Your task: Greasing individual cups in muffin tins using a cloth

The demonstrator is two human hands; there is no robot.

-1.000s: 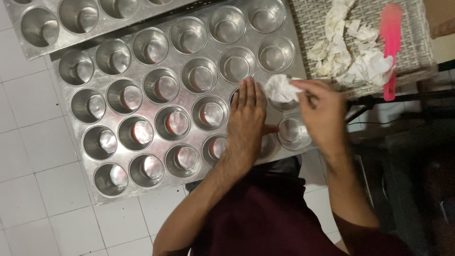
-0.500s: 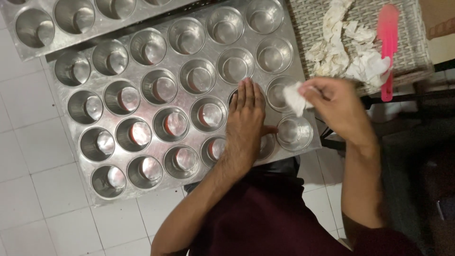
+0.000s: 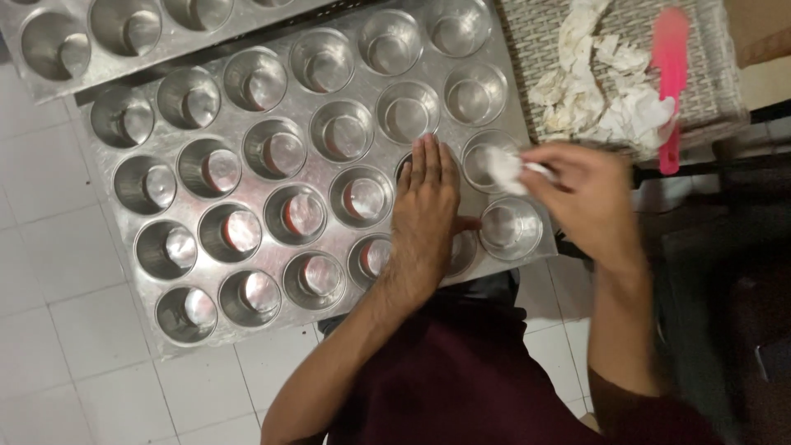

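Your left hand (image 3: 424,210) lies flat on the metal muffin tray (image 3: 247,107), palm down, with the fingers straight and together; it grasps nothing and only presses on the tray surface between the cups on the right part of it. Your right hand (image 3: 581,198) is just to the right of it and pinches a small crumpled white paper (image 3: 504,169) between the thumb and the fingertips. The paper sits over the rim of one cup (image 3: 486,156) at the right edge of the tray; the hand is blurred here, so I cannot tell if the paper is inside the cup or only above it.

The tray rests on a white tiled floor (image 3: 58,346), and its cups are shiny and open upward. A second tray of the same kind (image 3: 74,66) lies at the far left, with its edge near the first tray. At the far right stands a woven basket (image 3: 709,91) that holds a pile of used white papers (image 3: 593,91) and a pink spatula (image 3: 669,74), whose handle reaches over the near rim of the basket.
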